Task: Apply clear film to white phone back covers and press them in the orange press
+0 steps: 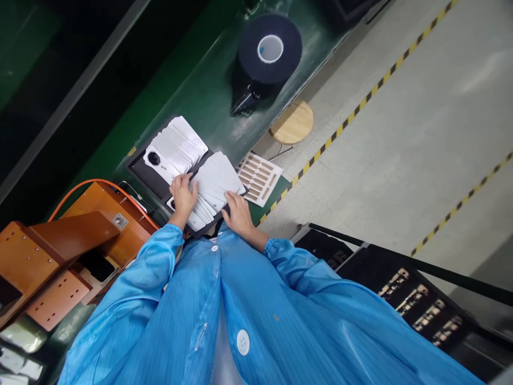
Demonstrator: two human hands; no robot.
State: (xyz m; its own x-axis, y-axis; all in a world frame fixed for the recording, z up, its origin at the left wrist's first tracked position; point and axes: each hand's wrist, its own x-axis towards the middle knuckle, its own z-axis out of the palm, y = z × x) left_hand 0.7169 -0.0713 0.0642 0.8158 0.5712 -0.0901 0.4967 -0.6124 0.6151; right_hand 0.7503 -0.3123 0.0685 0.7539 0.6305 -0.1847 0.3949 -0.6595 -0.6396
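White panels point(218, 179) fanned in dk tray point(145, 175), L hand point(184, 195) & R hand point(239, 213) apart, touching them, grip unclear.

No readable text, labels or numbers anywhere.

orange mach. point(76, 235) cropped, tray point(147, 179) part. hidden

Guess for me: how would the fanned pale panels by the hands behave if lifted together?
The fanned pale panels would probably slip apart, since they overlap loosely. Each is likely light, being thin. They look fairly stiff: their edges lie flat and straight rather than drooping.
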